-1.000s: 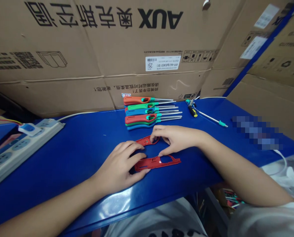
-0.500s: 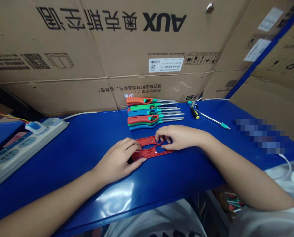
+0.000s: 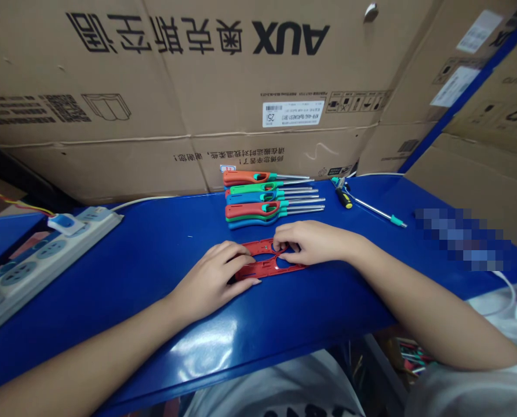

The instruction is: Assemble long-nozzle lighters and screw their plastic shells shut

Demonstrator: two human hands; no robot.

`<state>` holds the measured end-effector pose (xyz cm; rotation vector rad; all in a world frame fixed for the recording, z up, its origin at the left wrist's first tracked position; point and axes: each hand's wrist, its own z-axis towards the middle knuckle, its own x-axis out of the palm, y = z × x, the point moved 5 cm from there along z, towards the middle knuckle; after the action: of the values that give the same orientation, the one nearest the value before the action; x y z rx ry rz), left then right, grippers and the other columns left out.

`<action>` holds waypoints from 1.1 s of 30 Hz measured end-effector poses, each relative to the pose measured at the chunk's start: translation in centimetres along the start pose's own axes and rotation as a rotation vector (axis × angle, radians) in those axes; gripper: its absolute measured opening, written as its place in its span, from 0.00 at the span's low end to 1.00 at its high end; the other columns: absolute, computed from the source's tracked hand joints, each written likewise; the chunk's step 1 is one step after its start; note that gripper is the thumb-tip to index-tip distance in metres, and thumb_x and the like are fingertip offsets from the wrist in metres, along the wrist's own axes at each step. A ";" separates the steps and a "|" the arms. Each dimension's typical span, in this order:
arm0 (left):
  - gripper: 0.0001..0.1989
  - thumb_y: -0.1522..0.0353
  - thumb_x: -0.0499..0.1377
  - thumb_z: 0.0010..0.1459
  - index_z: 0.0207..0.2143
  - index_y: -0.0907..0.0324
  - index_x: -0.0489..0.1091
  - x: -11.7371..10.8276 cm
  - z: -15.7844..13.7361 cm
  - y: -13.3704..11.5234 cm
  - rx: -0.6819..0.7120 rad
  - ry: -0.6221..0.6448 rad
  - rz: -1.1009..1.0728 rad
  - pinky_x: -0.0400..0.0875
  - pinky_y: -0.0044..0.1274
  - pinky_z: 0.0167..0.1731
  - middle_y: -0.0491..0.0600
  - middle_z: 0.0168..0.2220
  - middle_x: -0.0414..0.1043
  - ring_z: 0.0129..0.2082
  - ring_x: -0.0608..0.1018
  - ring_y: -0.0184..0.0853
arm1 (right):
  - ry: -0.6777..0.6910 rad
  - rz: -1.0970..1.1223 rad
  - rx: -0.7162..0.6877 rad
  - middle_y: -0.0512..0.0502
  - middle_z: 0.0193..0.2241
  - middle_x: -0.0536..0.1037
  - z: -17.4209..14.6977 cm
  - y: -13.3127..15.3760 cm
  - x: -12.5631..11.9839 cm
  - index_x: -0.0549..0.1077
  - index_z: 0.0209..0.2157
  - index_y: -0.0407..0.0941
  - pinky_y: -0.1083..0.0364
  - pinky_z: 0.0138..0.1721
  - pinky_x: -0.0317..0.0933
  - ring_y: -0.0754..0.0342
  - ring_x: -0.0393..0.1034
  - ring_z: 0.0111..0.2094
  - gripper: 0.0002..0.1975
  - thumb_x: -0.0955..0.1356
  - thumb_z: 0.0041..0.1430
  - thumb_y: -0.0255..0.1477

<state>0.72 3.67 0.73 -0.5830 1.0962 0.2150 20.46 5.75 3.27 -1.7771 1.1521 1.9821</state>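
Two red plastic lighter shell halves lie side by side on the blue tabletop (image 3: 154,289), inner faces up. My left hand (image 3: 215,275) is closed around the left end of the near shell half (image 3: 267,267), thumb along its front edge; its fingers also reach the far shell half (image 3: 257,248). Bent over the right end of the far half is my right hand (image 3: 310,240), its thumb and fingers closing on the rim of the trigger opening. Whether a small part sits between those fingertips is hidden.
Behind the hands lies a stack of finished-looking long-nosed lighters (image 3: 254,197) in several colours. A screwdriver (image 3: 343,196) and a metal lighter tube (image 3: 374,208) are at the back right. A power strip (image 3: 50,255) runs along the left. Cardboard (image 3: 197,81) walls the back.
The right thumb has shifted slightly left, closer to its fingers at the shell's opening. The left hand keeps its hold on the shell halves.
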 end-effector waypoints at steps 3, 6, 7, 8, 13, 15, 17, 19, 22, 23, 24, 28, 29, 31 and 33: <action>0.14 0.61 0.61 0.66 0.50 0.59 0.71 0.1 -0.1 0.0 -0.011 -0.026 -0.069 0.72 0.32 0.51 0.54 0.49 0.73 0.50 0.76 0.40 | 0.000 -0.007 -0.005 0.46 0.37 0.77 0.1 0.0 0.1 0.75 0.39 0.43 0.57 0.35 0.58 0.55 0.69 0.35 0.05 0.69 0.60 0.24; 0.12 0.64 0.59 0.66 0.50 0.58 0.72 0.2 -0.1 0.0 -0.026 -0.032 -0.103 0.73 0.32 0.52 0.54 0.50 0.72 0.51 0.75 0.40 | -0.005 -0.016 -0.008 0.47 0.37 0.77 0.1 0.0 0.2 0.75 0.39 0.43 0.57 0.35 0.58 0.55 0.69 0.34 0.05 0.69 0.60 0.24; 0.12 0.65 0.59 0.66 0.50 0.58 0.72 0.2 -0.2 -0.1 -0.027 -0.029 -0.108 0.73 0.32 0.52 0.54 0.50 0.72 0.51 0.75 0.39 | -0.006 -0.019 -0.010 0.47 0.37 0.77 0.1 0.0 0.2 0.75 0.38 0.43 0.57 0.35 0.58 0.55 0.69 0.34 0.05 0.69 0.59 0.24; 0.11 0.65 0.59 0.66 0.49 0.58 0.73 0.2 -0.2 -0.1 -0.027 -0.026 -0.108 0.73 0.32 0.52 0.54 0.49 0.72 0.50 0.75 0.39 | -0.007 -0.020 -0.013 0.47 0.37 0.77 0.1 0.0 0.2 0.75 0.38 0.43 0.57 0.35 0.58 0.55 0.69 0.34 0.05 0.69 0.59 0.24; 0.11 0.64 0.59 0.67 0.49 0.57 0.74 0.1 -0.1 0.0 -0.012 -0.042 -0.080 0.74 0.33 0.51 0.53 0.48 0.73 0.49 0.75 0.39 | -0.007 -0.024 -0.016 0.47 0.38 0.77 0.0 0.0 0.1 0.75 0.39 0.43 0.57 0.35 0.59 0.55 0.70 0.35 0.07 0.68 0.58 0.22; 0.11 0.64 0.59 0.67 0.49 0.57 0.75 0.1 0.0 0.1 -0.012 -0.050 -0.079 0.74 0.33 0.51 0.53 0.48 0.73 0.49 0.75 0.40 | -0.014 -0.033 -0.008 0.46 0.39 0.77 0.0 0.0 0.1 0.75 0.39 0.43 0.57 0.36 0.59 0.54 0.71 0.36 0.07 0.68 0.58 0.22; 0.11 0.64 0.60 0.67 0.48 0.57 0.75 0.1 0.1 0.3 -0.021 -0.051 -0.085 0.74 0.33 0.51 0.53 0.48 0.73 0.50 0.75 0.40 | -0.019 -0.044 -0.002 0.46 0.40 0.78 0.0 0.1 0.2 0.75 0.39 0.43 0.57 0.36 0.60 0.54 0.71 0.36 0.06 0.68 0.59 0.23; 0.11 0.64 0.60 0.66 0.48 0.57 0.76 0.1 0.1 0.4 -0.028 -0.051 -0.089 0.74 0.33 0.51 0.53 0.48 0.73 0.50 0.75 0.40 | -0.019 -0.060 -0.003 0.46 0.39 0.78 0.0 0.2 0.3 0.76 0.39 0.43 0.57 0.36 0.60 0.54 0.71 0.36 0.06 0.68 0.59 0.23; 0.11 0.64 0.60 0.66 0.48 0.56 0.76 0.1 0.1 0.4 -0.027 -0.053 -0.092 0.74 0.33 0.51 0.53 0.48 0.73 0.49 0.75 0.39 | -0.064 -0.083 -0.064 0.46 0.37 0.78 -0.1 0.3 -0.3 0.76 0.37 0.44 0.57 0.35 0.60 0.54 0.71 0.35 0.04 0.68 0.61 0.26; 0.11 0.64 0.60 0.66 0.48 0.56 0.76 0.1 0.0 0.4 -0.027 -0.053 -0.094 0.74 0.33 0.51 0.53 0.48 0.73 0.49 0.75 0.39 | -0.122 -0.089 -0.092 0.46 0.36 0.78 -0.3 0.1 -1.0 0.76 0.36 0.44 0.57 0.35 0.60 0.54 0.71 0.34 0.05 0.68 0.63 0.28; 0.11 0.64 0.60 0.66 0.48 0.57 0.76 0.1 0.0 0.4 -0.028 -0.054 -0.095 0.74 0.33 0.51 0.53 0.48 0.73 0.49 0.75 0.40 | -0.207 -0.097 -0.108 0.45 0.34 0.78 -0.7 -0.2 -2.0 0.76 0.34 0.43 0.57 0.35 0.60 0.54 0.71 0.34 0.07 0.67 0.64 0.30; 0.12 0.64 0.60 0.66 0.49 0.57 0.75 0.1 0.0 0.5 -0.043 -0.055 -0.096 0.74 0.33 0.51 0.53 0.48 0.73 0.50 0.75 0.40 | -0.675 -0.265 0.187 0.45 0.31 0.80 -3.8 -4.8 -7.1 0.77 0.36 0.44 0.55 0.34 0.60 0.53 0.71 0.30 0.09 0.66 0.64 0.33; 0.12 0.64 0.60 0.66 0.50 0.57 0.75 0.1 -0.1 0.5 -0.047 -0.054 -0.096 0.74 0.33 0.51 0.53 0.48 0.73 0.50 0.75 0.40 | -0.731 -0.300 0.322 0.45 0.31 0.80 -4.9 -6.4 -8.0 0.77 0.38 0.45 0.55 0.34 0.60 0.52 0.71 0.30 0.09 0.66 0.64 0.32; 0.12 0.65 0.59 0.66 0.50 0.57 0.75 0.2 -0.1 0.5 -0.048 -0.053 -0.099 0.74 0.33 0.51 0.53 0.49 0.73 0.50 0.75 0.40 | -0.834 -0.357 0.572 0.44 0.31 0.81 -7.2 -9.4 -9.5 0.77 0.41 0.46 0.53 0.34 0.60 0.49 0.73 0.31 0.09 0.66 0.63 0.31; 0.12 0.65 0.59 0.66 0.50 0.58 0.75 0.2 -0.1 0.5 -0.045 -0.055 -0.099 0.74 0.33 0.51 0.53 0.49 0.73 0.50 0.75 0.40 | -0.856 -0.382 0.750 0.42 0.37 0.82 -9.1 -12.0 -10.1 0.76 0.46 0.47 0.52 0.37 0.62 0.46 0.75 0.37 0.13 0.65 0.62 0.28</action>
<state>0.51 4.00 0.38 -0.6665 1.0086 0.1688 37.18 10.68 8.40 -0.5977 0.9456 1.4963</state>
